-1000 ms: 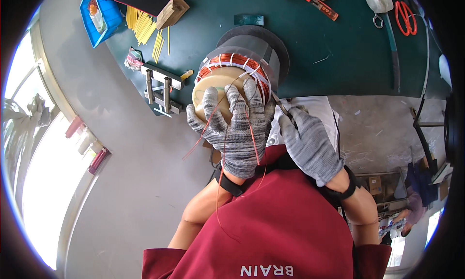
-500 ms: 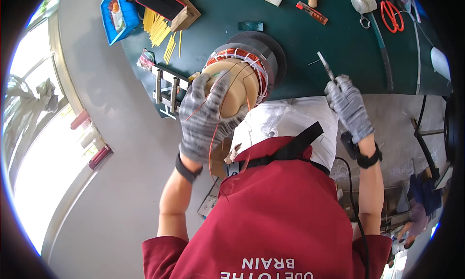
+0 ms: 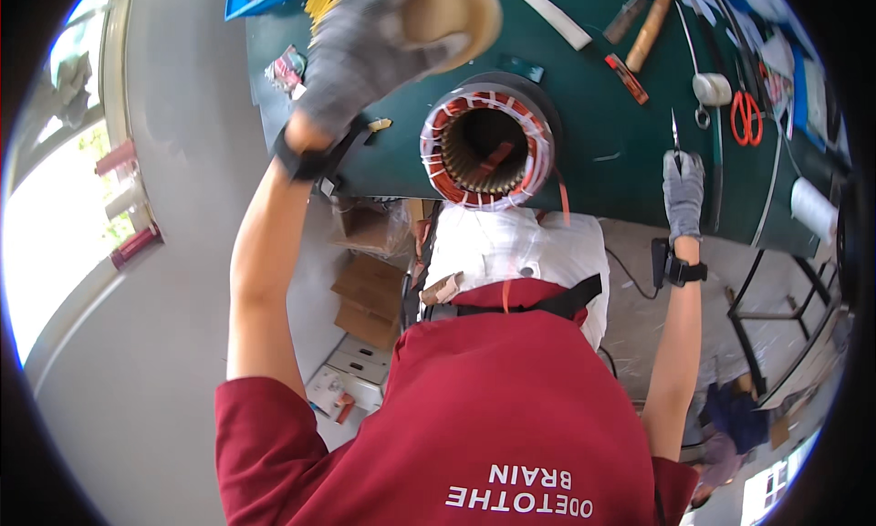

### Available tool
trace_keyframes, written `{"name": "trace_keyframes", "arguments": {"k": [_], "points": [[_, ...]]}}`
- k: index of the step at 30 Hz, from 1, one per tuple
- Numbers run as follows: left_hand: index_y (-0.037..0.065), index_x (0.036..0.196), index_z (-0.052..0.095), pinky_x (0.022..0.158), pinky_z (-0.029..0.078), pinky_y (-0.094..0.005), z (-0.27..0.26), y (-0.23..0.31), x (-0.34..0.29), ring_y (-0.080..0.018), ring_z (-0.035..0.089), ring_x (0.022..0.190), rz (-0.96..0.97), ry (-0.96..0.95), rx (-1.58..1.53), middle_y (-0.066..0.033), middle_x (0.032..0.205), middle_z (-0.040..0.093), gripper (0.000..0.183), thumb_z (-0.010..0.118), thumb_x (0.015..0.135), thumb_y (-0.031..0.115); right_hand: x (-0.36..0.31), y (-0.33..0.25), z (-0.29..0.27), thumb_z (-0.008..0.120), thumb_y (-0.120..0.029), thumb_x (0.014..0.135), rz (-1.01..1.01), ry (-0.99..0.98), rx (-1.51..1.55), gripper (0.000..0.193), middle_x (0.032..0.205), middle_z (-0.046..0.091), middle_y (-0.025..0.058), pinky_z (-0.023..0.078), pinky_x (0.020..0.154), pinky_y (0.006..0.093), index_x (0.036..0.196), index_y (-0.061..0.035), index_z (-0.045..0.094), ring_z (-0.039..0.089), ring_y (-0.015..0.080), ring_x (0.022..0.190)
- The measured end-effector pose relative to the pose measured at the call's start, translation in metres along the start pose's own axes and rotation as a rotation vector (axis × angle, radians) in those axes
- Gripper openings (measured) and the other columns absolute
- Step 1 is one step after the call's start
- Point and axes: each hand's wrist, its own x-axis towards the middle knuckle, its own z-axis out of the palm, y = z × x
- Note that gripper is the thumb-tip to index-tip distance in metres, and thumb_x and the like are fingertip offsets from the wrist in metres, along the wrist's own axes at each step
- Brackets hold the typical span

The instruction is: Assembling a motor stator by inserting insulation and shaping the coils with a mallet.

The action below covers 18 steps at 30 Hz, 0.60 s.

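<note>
My left hand (image 3: 351, 65), in a grey glove and blurred by motion, grips a beige round block (image 3: 456, 20) raised over the far left of the table. A motor stator (image 3: 436, 166) stands by the near table edge. Its orange windings are laced with white cord, its bore faces up, and a reddish strip shows inside. My gloved right hand (image 3: 684, 196) rests at the right near edge, closed around a slim pointed metal tool (image 3: 674, 129) whose tip points away from me. The tool's handle is hidden in the fingers.
On the dark green table (image 3: 602, 115) lie a red cutter (image 3: 627, 79), a wooden-handled tool (image 3: 653, 31), red-handled scissors (image 3: 745, 118) and a white roll (image 3: 712, 89). A blue bin (image 3: 260, 4) sits far left. Cardboard boxes (image 3: 370, 289) stand below the table.
My left hand has lifted the beige block off the stator and carried it up and away, baring the bore. My right hand, still holding the tool, has shifted right and slightly nearer.
</note>
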Motion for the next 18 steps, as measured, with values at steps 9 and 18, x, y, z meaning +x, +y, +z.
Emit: {"name": "trace_keyframes", "arguments": {"k": [9,18], "points": [[0.004,0.096,0.057,0.055,0.047,-0.0395,0.077,-0.067,0.038,-0.0295,0.060,0.069,0.126,-0.088,0.018,-0.0149,0.083,0.059,0.042,0.070,0.064,0.029,0.019,-0.071,0.005,0.054,-0.013,0.081,-0.435,-0.035,-0.379,0.030,0.117,0.051,0.0163,0.032,0.098,0.0400,0.110,-0.0082,0.058,0.043,0.0312,0.114],[0.004,0.109,0.054,0.077,0.047,-0.0388,0.102,-0.072,-0.033,-0.0325,0.055,0.090,0.058,0.372,-0.413,-0.0135,0.101,0.055,0.041,0.065,0.070,0.011,0.085,-0.166,0.051,0.051,-0.009,0.082,-0.598,-0.230,-0.276,0.032,0.121,0.047,0.0171,0.033,0.098,0.0381,0.113,-0.0073,0.056,0.044,0.0322,0.112]]}}
